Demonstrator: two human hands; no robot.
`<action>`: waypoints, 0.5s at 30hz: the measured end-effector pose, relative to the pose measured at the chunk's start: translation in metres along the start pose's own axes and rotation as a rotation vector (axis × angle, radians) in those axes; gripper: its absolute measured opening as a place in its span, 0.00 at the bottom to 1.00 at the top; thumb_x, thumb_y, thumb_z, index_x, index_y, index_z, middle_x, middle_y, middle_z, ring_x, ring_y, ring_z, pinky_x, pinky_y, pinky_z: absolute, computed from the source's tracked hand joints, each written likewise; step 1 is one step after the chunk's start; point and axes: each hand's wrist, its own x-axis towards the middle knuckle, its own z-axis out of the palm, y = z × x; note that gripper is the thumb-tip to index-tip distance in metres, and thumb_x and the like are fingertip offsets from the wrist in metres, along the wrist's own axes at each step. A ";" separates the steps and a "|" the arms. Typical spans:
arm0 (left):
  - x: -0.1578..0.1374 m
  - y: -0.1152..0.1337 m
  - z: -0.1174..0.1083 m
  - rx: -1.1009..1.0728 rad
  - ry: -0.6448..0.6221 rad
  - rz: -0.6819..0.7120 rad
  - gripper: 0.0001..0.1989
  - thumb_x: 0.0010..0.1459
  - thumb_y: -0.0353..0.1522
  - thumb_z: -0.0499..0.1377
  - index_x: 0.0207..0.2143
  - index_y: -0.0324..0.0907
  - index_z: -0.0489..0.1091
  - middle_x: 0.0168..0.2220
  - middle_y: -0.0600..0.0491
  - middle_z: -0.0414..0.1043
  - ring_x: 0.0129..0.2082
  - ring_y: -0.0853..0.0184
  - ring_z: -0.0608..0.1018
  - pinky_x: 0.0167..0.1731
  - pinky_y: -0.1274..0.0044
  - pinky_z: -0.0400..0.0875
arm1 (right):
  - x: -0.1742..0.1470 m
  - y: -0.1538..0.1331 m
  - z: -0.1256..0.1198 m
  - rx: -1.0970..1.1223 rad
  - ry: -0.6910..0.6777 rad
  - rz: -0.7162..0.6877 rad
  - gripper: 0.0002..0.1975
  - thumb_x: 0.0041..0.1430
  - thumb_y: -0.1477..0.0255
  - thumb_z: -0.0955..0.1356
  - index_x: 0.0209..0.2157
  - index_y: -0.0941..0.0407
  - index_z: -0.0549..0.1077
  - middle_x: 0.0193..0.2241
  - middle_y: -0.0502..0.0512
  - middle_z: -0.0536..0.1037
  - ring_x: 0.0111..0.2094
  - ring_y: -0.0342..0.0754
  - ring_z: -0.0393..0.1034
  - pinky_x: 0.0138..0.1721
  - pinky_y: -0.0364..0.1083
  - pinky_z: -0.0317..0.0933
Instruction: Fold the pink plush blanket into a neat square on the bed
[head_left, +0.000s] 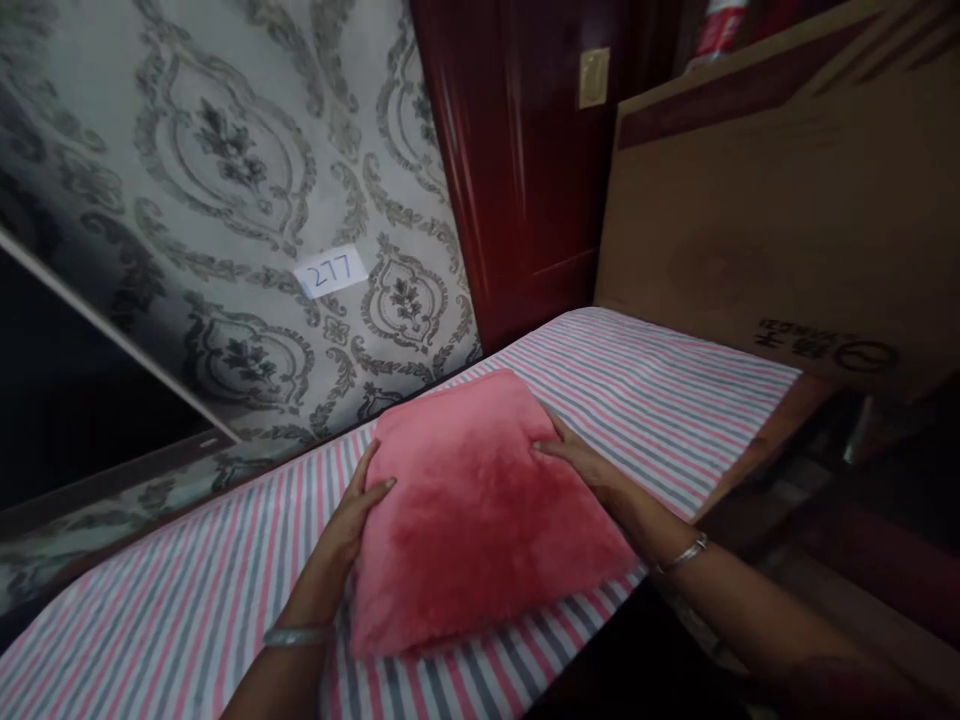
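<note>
A pink plush cushion or cushion cover [487,510], rather flat and squarish, lies on a striped cloth [255,560] of pink, grey and white. My left hand [356,515] holds its left edge, the thumb on top and the other fingers along the side, partly hidden. On the opposite edge, my right hand [574,455] grips it with the thumb pressing into the pile and the fingers mostly out of sight. Both wrists wear silvery bangles. The plush looks darker in the middle and toward the near edge, which hangs close to the cloth's front border.
Behind the cloth-covered surface rises a patterned wall [232,150] bearing a paper label [331,272] marked 277. A dark red door [517,150] adjoins it. At the right stands a large cardboard box [780,210]. A dark screen-like panel [75,370] is at the left.
</note>
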 end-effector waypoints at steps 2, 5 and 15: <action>0.004 0.021 0.006 0.050 0.014 0.073 0.48 0.34 0.40 0.73 0.61 0.55 0.64 0.67 0.56 0.58 0.65 0.53 0.63 0.59 0.72 0.64 | -0.003 -0.013 0.002 0.004 0.000 -0.080 0.42 0.41 0.72 0.75 0.61 0.50 0.65 0.55 0.52 0.74 0.54 0.55 0.69 0.56 0.51 0.62; 0.010 0.063 0.022 0.145 -0.037 0.141 0.41 0.34 0.42 0.72 0.56 0.59 0.69 0.65 0.62 0.60 0.66 0.54 0.60 0.61 0.72 0.60 | -0.022 -0.050 0.001 0.019 0.052 -0.140 0.41 0.42 0.72 0.74 0.61 0.50 0.65 0.49 0.51 0.77 0.48 0.54 0.72 0.51 0.50 0.66; -0.021 0.217 0.217 0.054 -0.411 0.537 0.36 0.37 0.37 0.70 0.53 0.63 0.70 0.53 0.70 0.74 0.62 0.51 0.67 0.54 0.71 0.73 | -0.180 -0.253 -0.015 -0.270 0.431 -0.663 0.36 0.47 0.76 0.72 0.59 0.49 0.67 0.52 0.50 0.75 0.52 0.54 0.70 0.49 0.50 0.68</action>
